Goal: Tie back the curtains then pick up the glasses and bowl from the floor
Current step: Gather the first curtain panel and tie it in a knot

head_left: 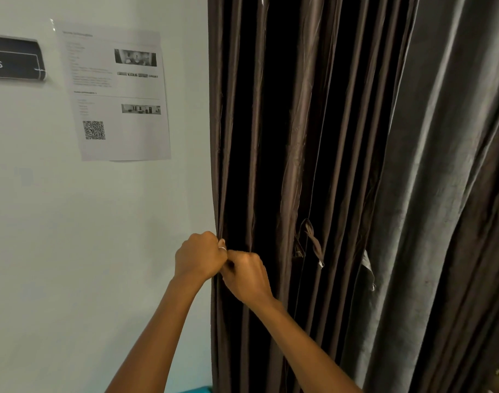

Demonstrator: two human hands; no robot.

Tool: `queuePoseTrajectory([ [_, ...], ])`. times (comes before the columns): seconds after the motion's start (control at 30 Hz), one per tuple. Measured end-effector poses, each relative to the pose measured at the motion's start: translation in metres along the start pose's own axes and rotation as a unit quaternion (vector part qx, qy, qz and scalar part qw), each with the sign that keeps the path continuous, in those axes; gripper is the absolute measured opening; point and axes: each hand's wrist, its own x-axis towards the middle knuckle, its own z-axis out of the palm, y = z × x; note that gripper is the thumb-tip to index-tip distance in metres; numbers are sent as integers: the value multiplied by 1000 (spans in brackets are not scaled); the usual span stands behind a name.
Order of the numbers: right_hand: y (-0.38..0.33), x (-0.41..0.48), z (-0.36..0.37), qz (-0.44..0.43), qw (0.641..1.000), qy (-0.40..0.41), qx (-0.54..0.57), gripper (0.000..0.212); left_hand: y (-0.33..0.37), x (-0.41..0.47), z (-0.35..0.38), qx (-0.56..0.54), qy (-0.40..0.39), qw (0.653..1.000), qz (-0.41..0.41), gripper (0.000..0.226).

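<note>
Head view: brown curtain (271, 137) hangs in tight folds just right of the white wall (100, 222); its left edge runs straight down against the wall; grey curtain (441, 165) hangs on its right side, touching it. Left hand (200, 256) is at that left edge, fingers curled, grip pinching the edge fold; ring (222, 249) on one finger. Right hand (246, 275) touches the left one, in front of the folds, fingers curled tight; what its grip has hold of is hidden, cannot tell. Twisted cord (315, 245) dangles further right among the folds, apart from both hands. Open wall left of the hands; printed sheet (114, 95) and dark sign (12, 59) well above.
</note>
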Motion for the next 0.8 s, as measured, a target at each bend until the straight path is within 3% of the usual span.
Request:
queuePoseTrajectory([
  [0.07,4,1,-10,-19,999,21,-18,10,-2,2,-1,11,2,1000,9,35],
  [0.23,3,8,-34,56,968,232,-76,18,-8,2,-1,8,-1,1000,12,40],
  [0.43,16,17,-39,113,970,178,-122,52,-7,2,1,5,-5,1000,21,38],
  [0.57,23,23,-38,135,972,154,-115,59,-9,1,-1,-1,-9,1000,21,39],
  [0.67,29,28,-42,153,974,140,-95,51,-14,1,-3,-3,-8,1000,23,42],
  [0.8,40,30,-49,139,979,116,-96,16,-22,3,-6,-5,-1,1000,15,44],
])
